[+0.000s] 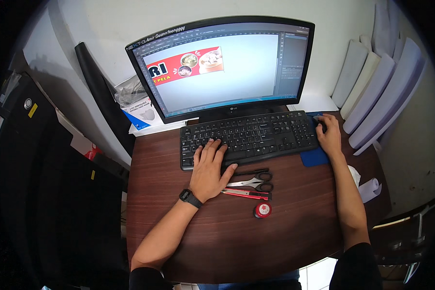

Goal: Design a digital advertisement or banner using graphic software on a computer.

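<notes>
My left hand [208, 174] rests on the left part of a black keyboard [256, 137], fingers spread over the keys and thumb held out to the side. My right hand [329, 136] curves over a computer mouse [318, 118], which is mostly hidden under the fingers, on a blue mouse pad [315, 159]. Behind the keyboard stands a monitor [251, 84] showing a red banner with food pictures in an editing program. Close to my left thumb lie black-handled scissors [264, 186], a red utility knife [256, 195] and a thin black stick-like item [251, 172].
A small round container with a red rim [263, 210] stands nearer me on the brown desk [217, 241]. Paper rolls [372, 92] lean at the right wall, and a smaller roll [369, 189] lies by my right forearm. A mask box [142, 114] sits left of the monitor.
</notes>
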`<state>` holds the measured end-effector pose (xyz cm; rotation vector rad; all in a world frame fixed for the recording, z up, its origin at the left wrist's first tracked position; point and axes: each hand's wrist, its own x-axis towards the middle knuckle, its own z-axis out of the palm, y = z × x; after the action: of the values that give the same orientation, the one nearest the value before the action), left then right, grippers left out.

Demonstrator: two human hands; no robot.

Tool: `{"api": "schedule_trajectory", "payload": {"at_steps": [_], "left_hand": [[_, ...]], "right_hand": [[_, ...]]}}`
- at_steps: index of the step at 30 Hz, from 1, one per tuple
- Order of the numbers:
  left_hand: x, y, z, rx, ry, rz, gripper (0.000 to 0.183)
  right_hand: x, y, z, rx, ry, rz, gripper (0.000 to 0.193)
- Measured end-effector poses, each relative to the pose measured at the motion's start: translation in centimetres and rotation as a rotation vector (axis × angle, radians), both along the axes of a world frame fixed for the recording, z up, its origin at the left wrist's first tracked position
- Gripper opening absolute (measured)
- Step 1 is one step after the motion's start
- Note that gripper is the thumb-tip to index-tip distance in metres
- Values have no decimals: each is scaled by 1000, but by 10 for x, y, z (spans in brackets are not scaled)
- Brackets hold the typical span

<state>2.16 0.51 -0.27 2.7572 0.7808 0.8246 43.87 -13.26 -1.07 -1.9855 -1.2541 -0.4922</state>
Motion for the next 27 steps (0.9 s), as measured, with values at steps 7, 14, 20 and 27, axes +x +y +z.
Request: {"api": "schedule_trajectory", "payload": {"at_steps": [7, 14, 20, 27], "left_hand": [[0, 0, 0, 1, 2, 0, 60], [0, 0, 0, 14, -4, 0, 59], [0, 0, 0, 1, 4, 0, 60], [0, 0, 0, 3, -8, 0, 60]], "right_hand": [[0, 0, 0, -1, -1, -2, 26], [0, 0, -1, -1, -9, -2, 26], [1, 0, -2, -6, -16, -1, 26], [0, -1, 0, -3, -3, -2, 25]]}}
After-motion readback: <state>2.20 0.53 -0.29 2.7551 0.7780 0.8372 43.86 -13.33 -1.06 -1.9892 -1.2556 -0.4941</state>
